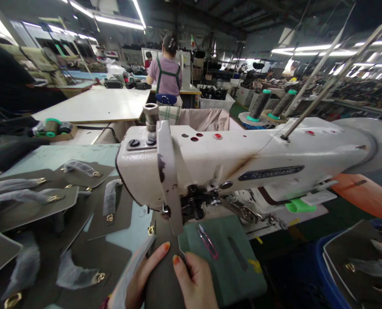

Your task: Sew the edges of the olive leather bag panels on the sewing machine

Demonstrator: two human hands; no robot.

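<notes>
A white industrial sewing machine [242,163] fills the middle of the view, its needle end at the left. Under that end lies a dark grey leather panel [163,283]. My left hand [142,274] lies on the panel's left side, fingers stretched forward along a plastic-wrapped strap [131,270]. My right hand [195,283] rests on the panel's right edge, fingers curled down against it near the green machine bed [232,262]. Pink thread snips [207,241] lie on that bed just beyond my right hand.
Several grey leather panels with wrapped straps and gold rings [65,206] cover the table at left. A blue bin [354,266] at lower right holds more panels. Thread cones [261,105] stand behind the machine. A person in a purple shirt [167,73] sits at a far table.
</notes>
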